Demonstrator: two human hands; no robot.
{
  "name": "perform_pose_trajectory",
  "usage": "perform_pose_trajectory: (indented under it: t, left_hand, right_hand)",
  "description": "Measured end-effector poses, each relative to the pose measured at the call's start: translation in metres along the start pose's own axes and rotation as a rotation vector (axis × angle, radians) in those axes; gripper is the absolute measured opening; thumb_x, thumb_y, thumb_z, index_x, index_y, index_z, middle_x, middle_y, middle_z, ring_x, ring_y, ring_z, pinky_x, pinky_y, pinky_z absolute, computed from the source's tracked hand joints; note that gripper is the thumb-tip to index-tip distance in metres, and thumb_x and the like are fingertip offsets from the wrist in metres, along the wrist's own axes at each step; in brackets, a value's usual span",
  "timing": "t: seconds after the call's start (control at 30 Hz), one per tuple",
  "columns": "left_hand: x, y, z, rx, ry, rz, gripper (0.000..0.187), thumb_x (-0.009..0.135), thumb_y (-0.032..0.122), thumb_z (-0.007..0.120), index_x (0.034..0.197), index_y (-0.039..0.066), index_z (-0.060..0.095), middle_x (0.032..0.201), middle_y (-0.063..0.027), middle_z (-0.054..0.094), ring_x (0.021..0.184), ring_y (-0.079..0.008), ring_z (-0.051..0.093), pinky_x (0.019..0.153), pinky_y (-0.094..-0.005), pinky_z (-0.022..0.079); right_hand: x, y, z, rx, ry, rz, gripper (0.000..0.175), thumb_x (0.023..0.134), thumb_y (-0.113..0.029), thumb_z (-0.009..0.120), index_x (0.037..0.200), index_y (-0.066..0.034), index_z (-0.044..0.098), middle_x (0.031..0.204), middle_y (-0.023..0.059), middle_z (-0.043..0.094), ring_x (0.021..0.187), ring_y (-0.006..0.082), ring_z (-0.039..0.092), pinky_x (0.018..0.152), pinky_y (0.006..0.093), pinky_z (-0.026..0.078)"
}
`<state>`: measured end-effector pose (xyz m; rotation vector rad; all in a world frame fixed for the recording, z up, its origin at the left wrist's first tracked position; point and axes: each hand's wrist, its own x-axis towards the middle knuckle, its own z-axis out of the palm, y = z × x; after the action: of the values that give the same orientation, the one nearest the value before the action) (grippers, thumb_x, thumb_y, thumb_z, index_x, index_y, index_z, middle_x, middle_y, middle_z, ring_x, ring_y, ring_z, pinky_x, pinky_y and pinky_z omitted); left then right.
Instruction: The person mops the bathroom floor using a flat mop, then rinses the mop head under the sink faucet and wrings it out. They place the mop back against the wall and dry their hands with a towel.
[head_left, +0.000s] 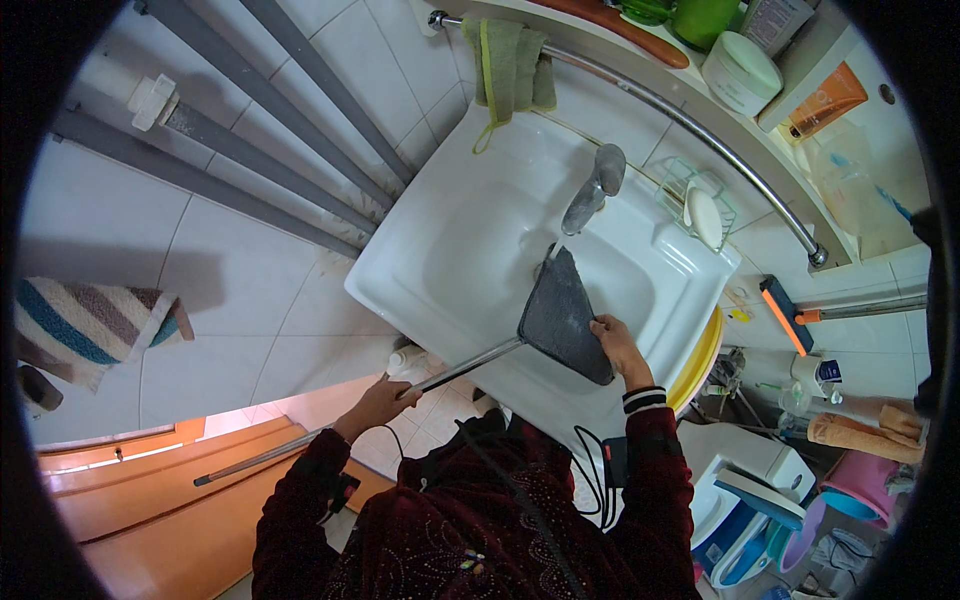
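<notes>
My left hand is closed around the metal pole of a triangular mop, whose far end points down to the left. My right hand grips the right edge of the mop's dark grey triangular head. That head is held over the white ceramic washbasin, its tip under the spout of the tap. A thin stream of water falls from the spout onto the tip. The thumb of my right hand lies on top of the pad; the fingers beneath are partly hidden.
A green cloth hangs on a curved metal towel rail. Soap sits in a wire rack at the basin's right. Grey pipes run along the left wall. A yellow basin, a squeegee and buckets stand to the right.
</notes>
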<state>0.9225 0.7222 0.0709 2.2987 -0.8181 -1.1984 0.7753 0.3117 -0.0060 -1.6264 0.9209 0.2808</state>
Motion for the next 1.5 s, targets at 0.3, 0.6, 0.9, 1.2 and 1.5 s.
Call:
perform_pose_trajectory:
  t: [0.3,0.6,0.9,1.2,1.5]
  left_hand:
    - [0.003,-0.009,0.005,-0.018,0.077,0.053,0.039,0.091,0.038,0.047,0.076,0.005,0.059,0.058,-0.0107,0.05,0.055,-0.0233,0.048,0.056,-0.0368,0.038]
    - [0.024,-0.001,0.011,-0.055,0.114,-0.007,0.04,0.092,0.035,0.047,0.076,0.0,0.057,0.058,-0.009,0.051,0.053,-0.0184,0.048,0.052,-0.0331,0.038]
    - [0.051,0.0,0.017,0.027,0.225,-0.019,0.041,0.088,0.039,0.051,0.077,0.0,0.058,0.056,-0.0116,0.051,0.051,-0.0239,0.049,0.05,-0.0362,0.038]
    - [0.067,0.005,0.011,0.044,0.322,-0.03,0.046,0.085,0.041,0.056,0.063,0.0,0.055,0.052,-0.0118,0.051,0.047,-0.0229,0.05,0.048,-0.0364,0.038]
    - [0.062,0.033,0.006,-0.08,0.387,-0.075,0.04,0.082,0.036,0.062,0.077,-0.002,0.051,0.064,-0.0185,0.056,0.06,-0.0321,0.055,0.055,-0.039,0.042]
  right_hand:
    - [0.004,-0.011,0.006,0.066,0.063,-0.027,0.039,0.088,-0.02,0.052,0.117,0.0059,0.051,0.101,0.0142,0.059,0.092,0.0215,0.055,0.083,0.0295,0.041]
    - [0.032,-0.027,0.003,0.207,0.138,0.007,0.037,0.088,-0.017,0.053,0.118,0.0034,0.05,0.096,0.0112,0.059,0.088,0.0198,0.054,0.081,0.0286,0.041]
    - [0.032,-0.017,0.003,0.481,0.263,0.055,0.037,0.086,-0.013,0.054,0.118,0.0051,0.049,0.104,0.014,0.058,0.093,0.022,0.054,0.085,0.0301,0.04]
    - [0.043,-0.015,0.023,0.756,0.373,0.046,0.032,0.087,-0.012,0.053,0.116,0.0031,0.051,0.099,0.0098,0.055,0.09,0.0191,0.052,0.084,0.0295,0.039]
    - [0.044,-0.026,0.036,0.88,0.469,0.119,0.03,0.086,-0.011,0.055,0.115,-0.0003,0.051,0.099,0.0073,0.056,0.093,0.0175,0.051,0.088,0.0295,0.038]
